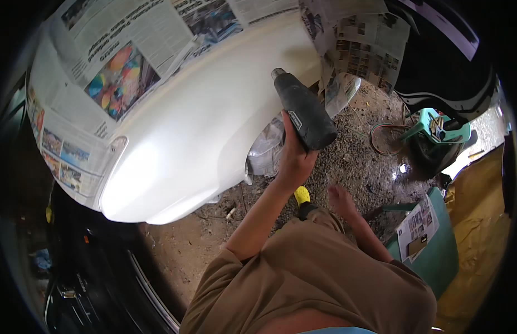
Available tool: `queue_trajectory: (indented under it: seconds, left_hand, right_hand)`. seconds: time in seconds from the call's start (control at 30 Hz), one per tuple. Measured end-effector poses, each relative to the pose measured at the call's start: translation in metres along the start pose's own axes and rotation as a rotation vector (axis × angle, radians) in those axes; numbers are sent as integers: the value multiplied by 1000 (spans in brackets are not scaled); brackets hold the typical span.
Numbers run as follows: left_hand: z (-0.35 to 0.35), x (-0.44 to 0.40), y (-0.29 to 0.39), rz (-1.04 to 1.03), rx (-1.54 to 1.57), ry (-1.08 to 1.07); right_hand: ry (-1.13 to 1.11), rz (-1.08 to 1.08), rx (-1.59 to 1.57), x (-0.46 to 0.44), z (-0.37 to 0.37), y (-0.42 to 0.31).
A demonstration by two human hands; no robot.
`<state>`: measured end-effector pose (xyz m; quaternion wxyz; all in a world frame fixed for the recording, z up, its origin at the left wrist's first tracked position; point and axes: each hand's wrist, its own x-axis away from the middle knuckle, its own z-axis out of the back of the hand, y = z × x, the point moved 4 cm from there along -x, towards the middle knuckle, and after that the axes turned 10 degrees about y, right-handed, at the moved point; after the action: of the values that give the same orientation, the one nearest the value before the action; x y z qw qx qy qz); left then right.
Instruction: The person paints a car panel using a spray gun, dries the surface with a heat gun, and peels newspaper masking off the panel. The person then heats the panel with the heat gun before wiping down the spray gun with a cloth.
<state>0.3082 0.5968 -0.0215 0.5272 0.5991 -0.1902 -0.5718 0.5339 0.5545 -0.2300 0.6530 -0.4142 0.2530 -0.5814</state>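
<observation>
My left hand (296, 162) is closed around the handle of a black heat gun (304, 108). The metal nozzle (278, 72) points up and left, over a white car body panel (180, 145). Newspaper sheets (141, 50) cover the panel's upper side and left end. Lower and further right, my right hand (342, 201) hangs near my body, away from the panel; it is blurred and its fingers cannot be made out. More newspaper (367, 47) covers the part to the right of the panel.
On the right, a green stool (443, 131) holds tools, with a hose (384, 142) on the gravel floor (359, 161) nearby. A green chair (442, 256) carries newspaper and a phone-like object (418, 245). A black car part (97, 273) lies at lower left.
</observation>
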Motion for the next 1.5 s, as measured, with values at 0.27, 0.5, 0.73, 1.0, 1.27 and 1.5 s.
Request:
queue_trajectory:
  seconds: [0.27,0.5,0.73,1.0,1.27,1.5]
  left_hand:
    - [-75,-24,-5,100,251,-142]
    - [-67,-34,-2,-38,95,-285]
    - [-1,99,-104,248,-41,-325]
    - [155,457,-282,1265,-499,-419]
    - [192,564,-260,1433,-505,-237]
    - [186,582,-257,1424,-463,-173]
  right_hand:
    - [210,446,-476,-60,83,-186]
    - [185,308,-688,-121,86,-192]
    - [395,114,-940,-143,62,-184]
    - [153,78,-923,-128,43,-194]
    - [397,68,-1029,-144,44,-168]
    - [453,-21,-1006,-177,52,-99]
